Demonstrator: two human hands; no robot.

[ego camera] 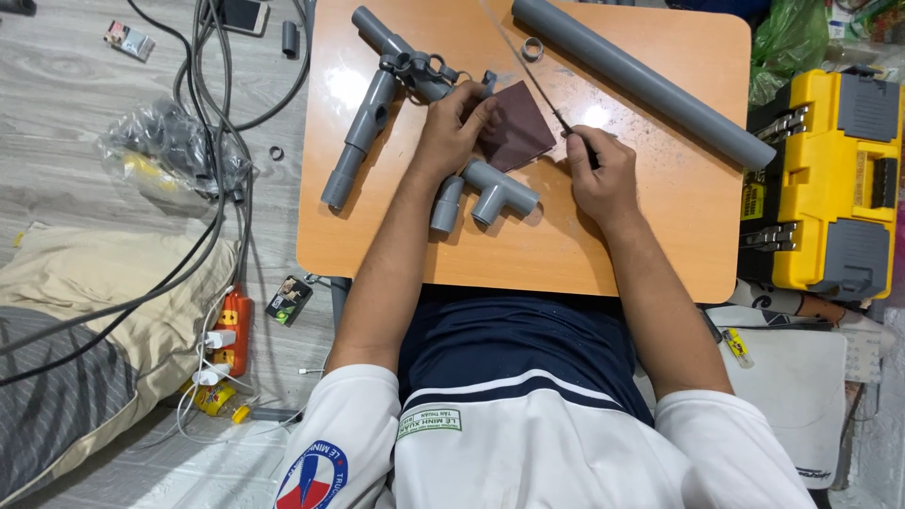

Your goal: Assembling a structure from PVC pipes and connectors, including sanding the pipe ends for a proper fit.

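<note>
My left hand [451,127] holds a sheet of dark reddish-brown sandpaper [517,137] against the orange table [660,217]. My right hand [599,170] grips the near end of a thin saw blade [528,71] that slants up and away across the table. A grey T-shaped pipe fitting [485,191] lies just below the sandpaper, between my hands. An assembly of grey pipes and fittings [377,104] lies to the left of my left hand.
A long grey pipe [650,85] lies diagonally at the table's right. A small pipe ring [533,47] sits near the top. A yellow and black toolbox [830,179] stands to the right. Cables, a plastic bag, a power strip [236,330] and a cushion lie on the floor at left.
</note>
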